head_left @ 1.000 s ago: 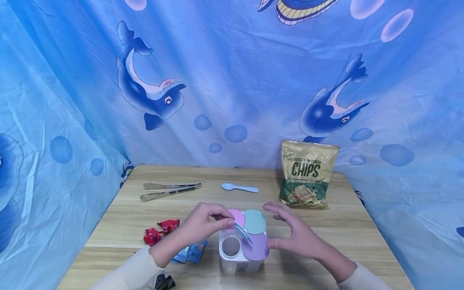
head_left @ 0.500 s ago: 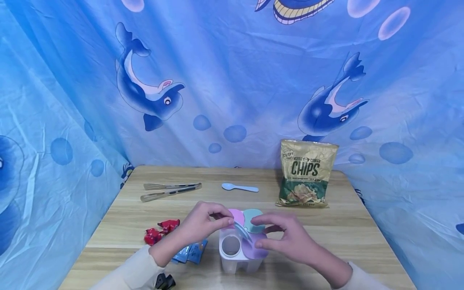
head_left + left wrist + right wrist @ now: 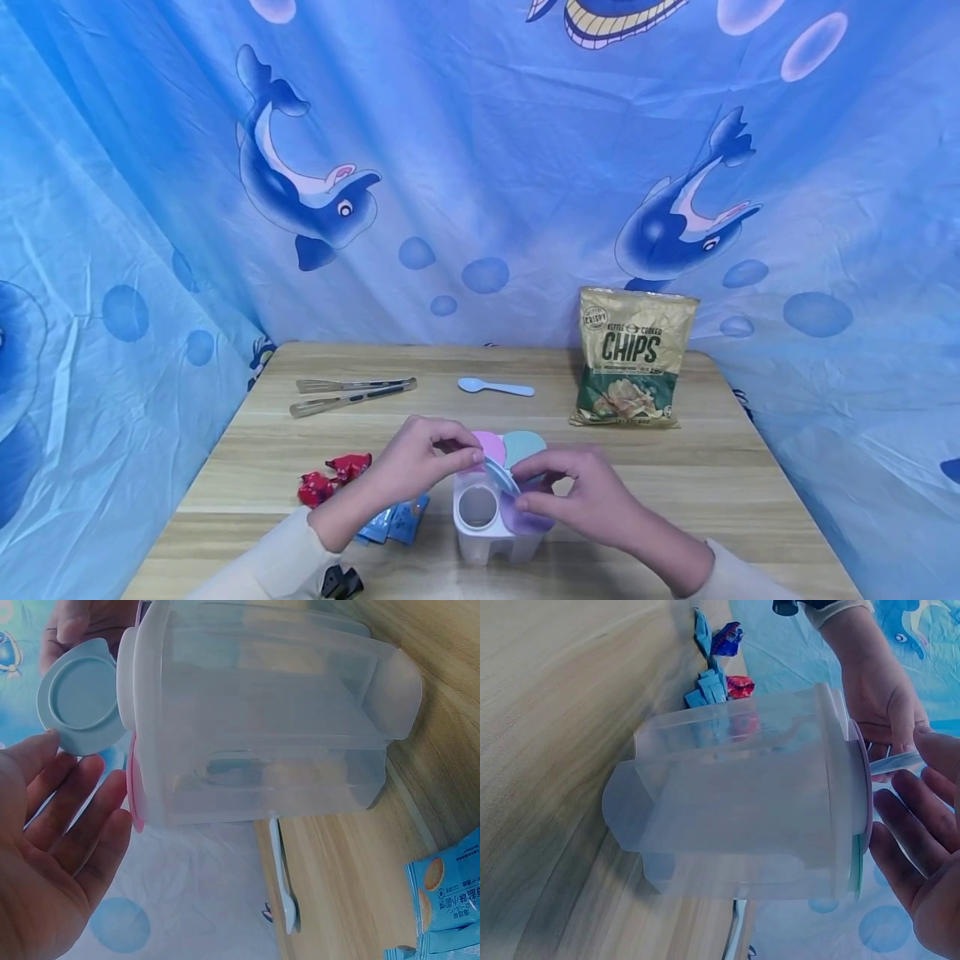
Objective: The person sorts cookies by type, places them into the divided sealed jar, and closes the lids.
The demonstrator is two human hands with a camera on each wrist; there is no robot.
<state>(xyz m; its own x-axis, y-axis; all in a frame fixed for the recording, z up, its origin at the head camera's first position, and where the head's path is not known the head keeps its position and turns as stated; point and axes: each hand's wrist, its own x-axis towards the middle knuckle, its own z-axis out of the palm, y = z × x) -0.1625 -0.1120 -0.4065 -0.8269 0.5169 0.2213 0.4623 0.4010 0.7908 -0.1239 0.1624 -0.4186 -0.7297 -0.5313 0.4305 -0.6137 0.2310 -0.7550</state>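
A four-lidded translucent container [image 3: 474, 548] stands upright on the table in front of me. At its near left, one round opening [image 3: 477, 507] is uncovered; a pink lid [image 3: 489, 444], a green lid [image 3: 522, 444] and a purple lid [image 3: 516, 518] cover the others. Above the top, a light blue lid [image 3: 81, 694] is tilted on edge, its ringed underside showing in the left wrist view. My left hand [image 3: 427, 457] pinches one edge between thumb and fingertips. The thumb and index finger of my right hand [image 3: 581, 496] close round its opposite end.
Metal tongs [image 3: 386, 389] and a light blue spoon [image 3: 497, 388] lie behind the container. A chips bag [image 3: 633, 354] stands at the back right. Red packets [image 3: 348, 467] and blue packets [image 3: 403, 523] lie left, partly behind my left forearm.
My right hand has moved left from beside the container to the light blue lid's edge, its thumb and index finger drawing together. My left hand stays in place with the lid.
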